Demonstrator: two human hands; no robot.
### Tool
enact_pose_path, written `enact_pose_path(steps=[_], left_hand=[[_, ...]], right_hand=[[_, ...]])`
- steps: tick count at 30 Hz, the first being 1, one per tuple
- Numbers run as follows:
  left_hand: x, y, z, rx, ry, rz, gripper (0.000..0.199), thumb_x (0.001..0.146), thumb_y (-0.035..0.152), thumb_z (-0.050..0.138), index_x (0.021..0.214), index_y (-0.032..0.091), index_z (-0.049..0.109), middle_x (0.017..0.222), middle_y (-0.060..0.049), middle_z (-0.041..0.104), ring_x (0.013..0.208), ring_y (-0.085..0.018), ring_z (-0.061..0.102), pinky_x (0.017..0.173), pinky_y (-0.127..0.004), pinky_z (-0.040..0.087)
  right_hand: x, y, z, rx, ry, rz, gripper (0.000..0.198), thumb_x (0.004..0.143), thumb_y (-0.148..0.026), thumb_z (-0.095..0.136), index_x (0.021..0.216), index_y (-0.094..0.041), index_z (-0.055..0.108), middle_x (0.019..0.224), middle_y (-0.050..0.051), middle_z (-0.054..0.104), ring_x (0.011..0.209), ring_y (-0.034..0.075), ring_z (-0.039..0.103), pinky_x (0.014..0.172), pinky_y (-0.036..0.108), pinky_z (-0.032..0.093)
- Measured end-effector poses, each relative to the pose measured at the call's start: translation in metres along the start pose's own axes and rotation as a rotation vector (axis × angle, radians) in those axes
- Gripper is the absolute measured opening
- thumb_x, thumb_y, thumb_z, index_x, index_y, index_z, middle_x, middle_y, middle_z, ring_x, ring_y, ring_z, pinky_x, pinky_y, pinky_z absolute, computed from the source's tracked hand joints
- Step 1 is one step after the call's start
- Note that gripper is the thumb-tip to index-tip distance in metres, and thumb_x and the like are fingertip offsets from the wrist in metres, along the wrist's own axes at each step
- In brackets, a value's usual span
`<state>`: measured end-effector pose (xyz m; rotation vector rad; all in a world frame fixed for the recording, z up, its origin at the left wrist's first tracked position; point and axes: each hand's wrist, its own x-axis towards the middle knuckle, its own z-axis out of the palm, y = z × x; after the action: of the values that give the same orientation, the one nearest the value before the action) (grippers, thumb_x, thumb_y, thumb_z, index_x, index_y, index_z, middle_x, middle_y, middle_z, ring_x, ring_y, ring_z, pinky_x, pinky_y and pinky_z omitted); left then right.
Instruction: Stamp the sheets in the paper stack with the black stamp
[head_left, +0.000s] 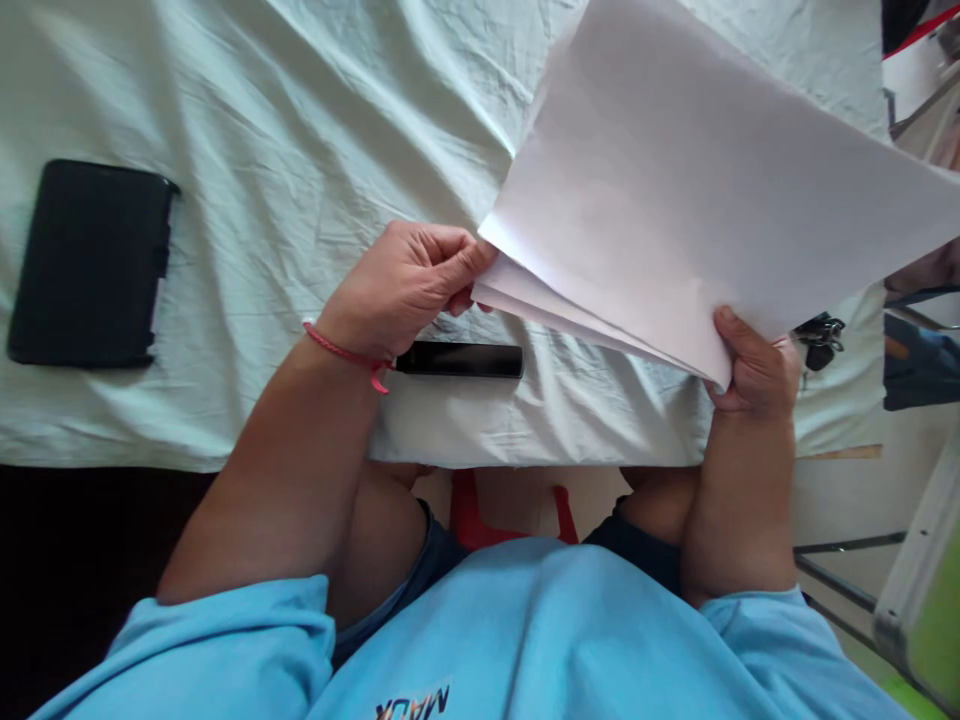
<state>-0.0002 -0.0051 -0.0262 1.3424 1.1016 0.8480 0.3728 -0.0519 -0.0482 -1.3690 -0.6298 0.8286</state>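
Observation:
Several sheets of white paper (pixel 660 190) are held up over the cloth-covered table, loosely stacked and fanned apart along the near edge. My left hand (pixel 420 275) pinches the left corner of the top sheet between thumb and fingers. At the near right corner, my right hand (pixel 757 365) grips the stack, thumb on top and fingers hidden beneath. A long black glossy object (pixel 461 360) lies on the cloth just below my left hand; its kind is unclear. Partly behind my right hand is a bunch of keys (pixel 821 338).
Wrinkled pale green cloth (pixel 247 150) covers the table, whose near edge runs before my lap. A flat black case-like object (pixel 90 262) lies at the far left. A red plastic stool (pixel 495 515) shows beneath me. Metal-framed furniture (pixel 855 545) stands at the right.

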Motion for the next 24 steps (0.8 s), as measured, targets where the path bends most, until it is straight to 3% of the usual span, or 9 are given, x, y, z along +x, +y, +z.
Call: enact_pose_path(steps=[6,11,17,24], left_hand=[[0.0042,0.0023,0.0069,-0.128,0.142,0.018,0.075,0.077,0.089,0.098,0.065,0.025,0.062,0.062,0.002,0.053,0.059,-0.011,0.041,0.057,-0.031,0.034],[0.0069,-0.0003,0.0075,-0.285,0.184,-0.038,0.073,0.079,0.092,0.095,0.084,0.022,0.075,0.077,-0.002,0.068,0.066,-0.012,0.051,0.057,-0.031,0.031],[0.0044,-0.0045,0.0072,-0.1,0.192,0.015,0.052,0.077,0.057,0.109,0.088,0.022,0.072,0.079,0.003,0.068,0.077,-0.013,0.059,0.067,-0.031,0.045],[0.0024,-0.0026,0.0084,-0.022,0.239,-0.009,0.055,0.09,0.067,0.095,0.071,0.026,0.064,0.063,0.003,0.05,0.062,-0.015,0.045,0.058,-0.034,0.035]], right_hand=[[-0.0014,-0.0013,0.0015,-0.019,0.018,0.008,0.064,0.052,-0.028,0.111,0.108,-0.017,0.082,0.118,0.006,0.088,0.108,0.023,0.085,0.106,0.039,0.076],[-0.0023,0.0,0.0022,-0.01,-0.013,-0.019,0.056,0.053,-0.03,0.111,0.1,-0.02,0.082,0.116,0.003,0.088,0.105,0.021,0.084,0.106,0.038,0.076],[-0.004,0.0006,0.0036,-0.003,-0.014,-0.02,0.057,0.053,-0.03,0.112,0.101,-0.018,0.084,0.112,0.003,0.088,0.102,0.019,0.084,0.103,0.034,0.076],[-0.0035,0.0014,0.0039,-0.004,-0.033,-0.04,0.052,0.055,-0.029,0.111,0.098,-0.019,0.083,0.112,0.002,0.089,0.102,0.018,0.085,0.101,0.032,0.077]])
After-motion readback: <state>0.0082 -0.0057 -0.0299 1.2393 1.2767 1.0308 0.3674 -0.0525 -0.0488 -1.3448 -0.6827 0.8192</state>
